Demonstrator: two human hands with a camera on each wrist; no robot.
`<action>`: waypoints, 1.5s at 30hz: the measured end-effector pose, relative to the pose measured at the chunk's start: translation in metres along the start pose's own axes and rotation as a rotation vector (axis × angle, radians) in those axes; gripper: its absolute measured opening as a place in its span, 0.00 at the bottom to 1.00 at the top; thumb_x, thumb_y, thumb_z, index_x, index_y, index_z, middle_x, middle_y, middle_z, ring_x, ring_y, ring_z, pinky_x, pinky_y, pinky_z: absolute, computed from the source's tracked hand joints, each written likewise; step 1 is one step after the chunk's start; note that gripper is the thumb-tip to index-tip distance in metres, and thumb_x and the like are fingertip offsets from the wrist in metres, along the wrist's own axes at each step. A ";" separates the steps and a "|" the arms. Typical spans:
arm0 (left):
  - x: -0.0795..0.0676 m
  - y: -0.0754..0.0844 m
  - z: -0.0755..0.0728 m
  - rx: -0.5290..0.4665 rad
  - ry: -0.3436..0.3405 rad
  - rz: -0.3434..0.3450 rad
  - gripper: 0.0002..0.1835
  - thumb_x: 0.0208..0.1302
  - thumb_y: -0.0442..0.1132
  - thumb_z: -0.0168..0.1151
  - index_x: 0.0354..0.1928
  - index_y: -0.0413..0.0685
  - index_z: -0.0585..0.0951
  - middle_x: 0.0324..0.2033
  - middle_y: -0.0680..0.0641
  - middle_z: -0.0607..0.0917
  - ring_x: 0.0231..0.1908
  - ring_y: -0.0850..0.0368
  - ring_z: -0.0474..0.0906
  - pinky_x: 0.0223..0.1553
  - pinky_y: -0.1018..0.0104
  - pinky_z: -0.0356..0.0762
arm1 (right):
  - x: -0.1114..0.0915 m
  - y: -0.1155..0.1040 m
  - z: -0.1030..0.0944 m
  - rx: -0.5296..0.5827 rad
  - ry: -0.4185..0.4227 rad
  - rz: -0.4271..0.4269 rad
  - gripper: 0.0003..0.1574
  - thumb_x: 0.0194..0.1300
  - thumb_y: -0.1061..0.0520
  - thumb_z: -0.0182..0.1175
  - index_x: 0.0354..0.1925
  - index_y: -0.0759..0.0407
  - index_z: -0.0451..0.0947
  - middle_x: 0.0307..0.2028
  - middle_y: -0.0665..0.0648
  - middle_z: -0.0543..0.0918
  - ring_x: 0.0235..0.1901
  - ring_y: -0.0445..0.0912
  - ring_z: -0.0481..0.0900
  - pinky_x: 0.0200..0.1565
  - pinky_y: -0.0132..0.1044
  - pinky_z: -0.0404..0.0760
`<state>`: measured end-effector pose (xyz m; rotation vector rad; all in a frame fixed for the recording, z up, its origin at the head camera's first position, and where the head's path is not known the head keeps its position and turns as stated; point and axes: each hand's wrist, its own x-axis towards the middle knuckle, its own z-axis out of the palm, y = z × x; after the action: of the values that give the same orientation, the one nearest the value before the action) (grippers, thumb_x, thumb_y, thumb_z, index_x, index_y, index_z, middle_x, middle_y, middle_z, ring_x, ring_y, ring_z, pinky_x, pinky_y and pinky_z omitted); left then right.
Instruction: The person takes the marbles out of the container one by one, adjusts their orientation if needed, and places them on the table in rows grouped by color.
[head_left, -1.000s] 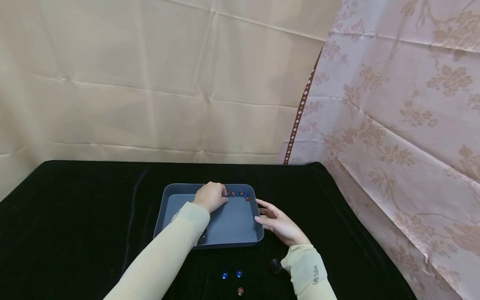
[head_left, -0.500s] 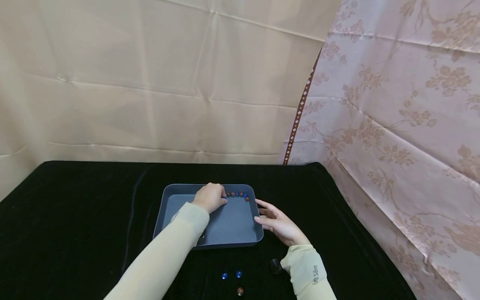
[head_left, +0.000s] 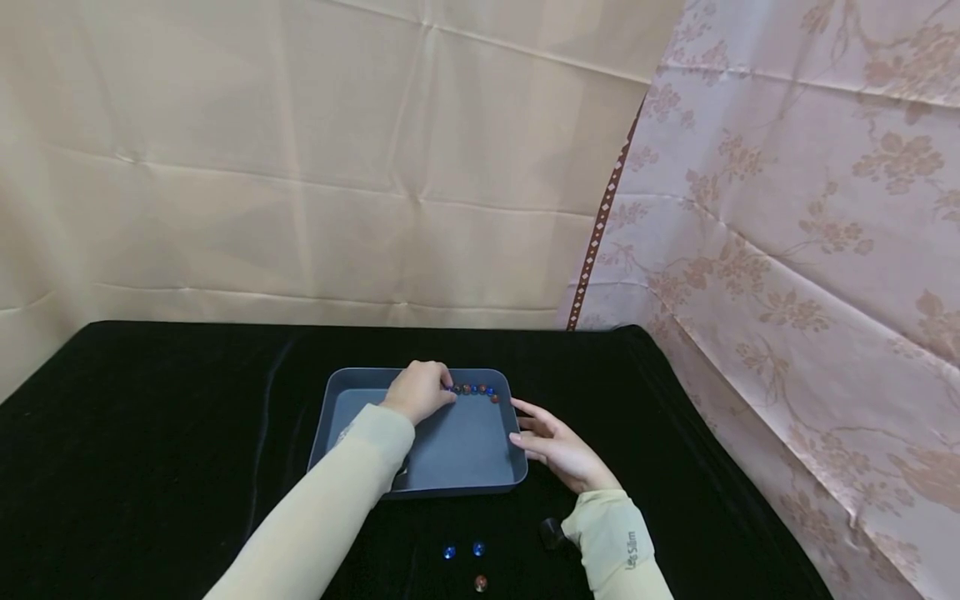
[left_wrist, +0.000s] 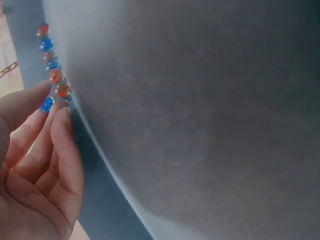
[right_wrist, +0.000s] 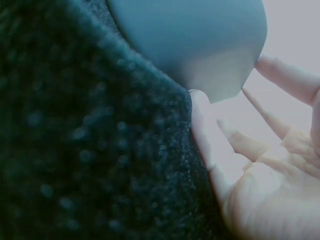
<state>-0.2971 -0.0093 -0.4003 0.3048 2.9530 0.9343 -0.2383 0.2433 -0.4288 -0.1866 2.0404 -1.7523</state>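
A blue-grey tray (head_left: 465,458) lies on the black cloth. My left hand (head_left: 418,392) reaches over it to the far wall, where it pinches a blue marble (left_wrist: 47,104) between thumb and fingertips. This marble is at the left end of a row of orange-red and blue marbles (left_wrist: 56,76) set along the tray's inner edge; the row bends at the far right corner. On the right side, my right hand (head_left: 558,446) touches the outside of the tray wall (right_wrist: 220,75) with fingers extended and spread. The left forearm covers the tray's near left corner.
On the cloth (head_left: 187,442) in front of the tray lie two blue marbles (head_left: 478,548) and a brownish-orange marble (head_left: 481,583). A small black object (head_left: 551,532) shows beside the right cuff. Cream and floral curtains (head_left: 300,167) hang behind and to the right.
My left hand has shifted slightly towards the far wall, bringing the blue marble to the row's left end. The right hand keeps its place at the tray.
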 end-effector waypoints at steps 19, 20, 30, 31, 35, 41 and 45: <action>-0.012 0.010 -0.042 -0.222 -0.062 0.046 0.12 0.64 0.41 0.67 0.49 0.48 0.83 0.39 0.47 0.84 0.30 0.54 0.80 0.30 0.66 0.82 | -0.002 -0.001 0.000 -0.004 -0.011 -0.007 0.41 0.73 0.55 0.55 0.77 0.51 0.50 0.74 0.71 0.55 0.69 0.61 0.65 0.66 0.48 0.71; -0.013 0.011 -0.044 -0.221 -0.065 0.056 0.12 0.65 0.41 0.67 0.49 0.48 0.83 0.39 0.47 0.84 0.30 0.54 0.81 0.30 0.66 0.81 | -0.002 -0.001 0.000 -0.005 -0.011 -0.007 0.41 0.73 0.55 0.55 0.77 0.51 0.50 0.74 0.71 0.55 0.69 0.61 0.65 0.66 0.48 0.71; -0.026 0.022 -0.061 -0.176 -0.038 0.140 0.12 0.67 0.43 0.65 0.50 0.53 0.83 0.43 0.48 0.86 0.38 0.55 0.80 0.42 0.60 0.82 | -0.002 -0.001 0.000 -0.003 -0.023 -0.006 0.41 0.73 0.55 0.54 0.78 0.51 0.49 0.74 0.72 0.54 0.69 0.61 0.65 0.66 0.48 0.71; -0.028 0.024 -0.064 -0.174 -0.032 0.147 0.12 0.67 0.44 0.64 0.51 0.54 0.83 0.44 0.49 0.86 0.40 0.55 0.80 0.44 0.59 0.82 | -0.002 -0.001 0.000 -0.003 -0.023 -0.007 0.41 0.73 0.55 0.53 0.78 0.51 0.49 0.74 0.72 0.54 0.69 0.61 0.66 0.66 0.47 0.71; -0.034 0.032 -0.072 -0.174 -0.014 0.178 0.12 0.67 0.46 0.64 0.51 0.56 0.83 0.45 0.50 0.86 0.44 0.54 0.80 0.47 0.56 0.81 | -0.002 -0.001 0.000 -0.005 -0.022 -0.010 0.41 0.73 0.55 0.54 0.77 0.50 0.50 0.73 0.72 0.55 0.68 0.60 0.67 0.65 0.47 0.71; -0.040 0.039 -0.080 -0.170 0.007 0.211 0.13 0.67 0.48 0.65 0.51 0.58 0.84 0.45 0.51 0.86 0.42 0.55 0.80 0.43 0.60 0.81 | -0.001 0.000 0.001 -0.013 -0.010 -0.012 0.42 0.72 0.53 0.56 0.77 0.51 0.51 0.73 0.71 0.56 0.67 0.59 0.68 0.66 0.49 0.71; -0.043 0.041 -0.085 -0.182 0.016 0.228 0.13 0.66 0.48 0.65 0.51 0.58 0.84 0.44 0.52 0.86 0.41 0.56 0.80 0.40 0.62 0.81 | -0.001 0.000 0.001 -0.017 -0.008 -0.014 0.42 0.72 0.53 0.56 0.77 0.51 0.51 0.73 0.71 0.56 0.68 0.60 0.67 0.66 0.49 0.71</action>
<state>-0.2547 -0.0333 -0.3087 0.6385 2.8619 1.2253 -0.2372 0.2432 -0.4289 -0.2138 2.0535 -1.7405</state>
